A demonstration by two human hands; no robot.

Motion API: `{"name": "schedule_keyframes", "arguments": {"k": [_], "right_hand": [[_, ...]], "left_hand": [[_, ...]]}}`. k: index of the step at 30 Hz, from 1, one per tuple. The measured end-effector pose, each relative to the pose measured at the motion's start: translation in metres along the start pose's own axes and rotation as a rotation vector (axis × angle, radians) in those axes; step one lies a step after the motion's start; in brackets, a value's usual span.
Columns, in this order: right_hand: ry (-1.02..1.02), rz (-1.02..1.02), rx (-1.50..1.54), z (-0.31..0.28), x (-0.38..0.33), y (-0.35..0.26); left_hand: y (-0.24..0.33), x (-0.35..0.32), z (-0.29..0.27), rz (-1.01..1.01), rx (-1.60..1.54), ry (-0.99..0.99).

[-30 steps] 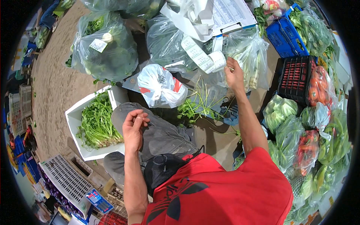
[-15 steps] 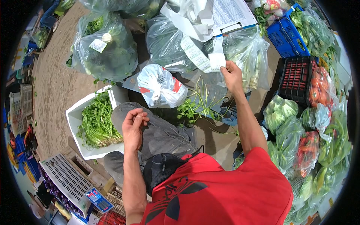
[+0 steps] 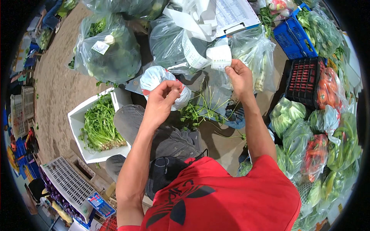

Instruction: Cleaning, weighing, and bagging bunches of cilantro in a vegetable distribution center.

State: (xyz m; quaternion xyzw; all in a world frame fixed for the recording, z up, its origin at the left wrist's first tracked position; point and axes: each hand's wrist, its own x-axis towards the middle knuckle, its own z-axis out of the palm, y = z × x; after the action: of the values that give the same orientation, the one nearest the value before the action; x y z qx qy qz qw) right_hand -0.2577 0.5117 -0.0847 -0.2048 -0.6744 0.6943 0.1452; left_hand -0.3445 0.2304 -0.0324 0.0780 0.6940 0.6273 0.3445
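Note:
My right hand (image 3: 240,79) pinches the end of a white strip of printed labels (image 3: 220,57) between thumb and fingers. The strip curls back to the left over clear plastic bags toward a heap of white tape (image 3: 192,19). My left hand (image 3: 165,98) hovers over a knotted white plastic bag with red marks (image 3: 156,77) and hides part of it. Its fingers are curled toward the thumb; whether anything small is between them is hidden. Loose green stalks with leaves (image 3: 200,109) lie between my forearms, below the bag.
A white box of leafy greens (image 3: 100,127) stands left of my knee. Big clear bags of vegetables (image 3: 111,54) and a clipboard (image 3: 237,17) lie ahead. A blue crate (image 3: 293,36), a black crate (image 3: 304,82) and bagged vegetables line the right; a scale keypad (image 3: 101,204) is lower left.
My left hand has moved right and forward, from above my knee to over the white bag. The label strip's end has lifted and curled in my right hand, which stays nearly in place.

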Motion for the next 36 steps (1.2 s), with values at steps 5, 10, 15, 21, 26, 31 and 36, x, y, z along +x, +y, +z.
{"name": "schedule_keyframes", "arguments": {"k": [5,10,15,21,26,31,36], "right_hand": [[0.096,0.069,0.006,-0.018,0.026,-0.018],[0.114,0.067,0.037,-0.029,0.041,-0.023],[0.126,0.122,0.06,-0.032,0.043,-0.017],[-0.005,0.112,0.01,-0.031,0.036,-0.012],[-0.163,0.066,-0.06,-0.024,0.006,0.017],[-0.175,-0.015,-0.423,-0.017,-0.025,0.033],[-0.175,0.129,-0.036,-0.018,-0.031,0.046]], "left_hand": [[0.015,0.02,0.016,-0.01,0.013,-0.088],[0.013,0.032,0.021,0.03,0.022,-0.106],[0.015,0.046,0.03,-0.002,0.05,-0.121],[0.02,0.064,0.047,0.007,0.07,-0.097],[0.024,0.084,0.078,-0.018,0.091,-0.072],[-0.005,0.092,0.088,-0.189,-0.132,-0.046],[-0.037,0.08,0.086,-0.088,-0.121,-0.062]]}}
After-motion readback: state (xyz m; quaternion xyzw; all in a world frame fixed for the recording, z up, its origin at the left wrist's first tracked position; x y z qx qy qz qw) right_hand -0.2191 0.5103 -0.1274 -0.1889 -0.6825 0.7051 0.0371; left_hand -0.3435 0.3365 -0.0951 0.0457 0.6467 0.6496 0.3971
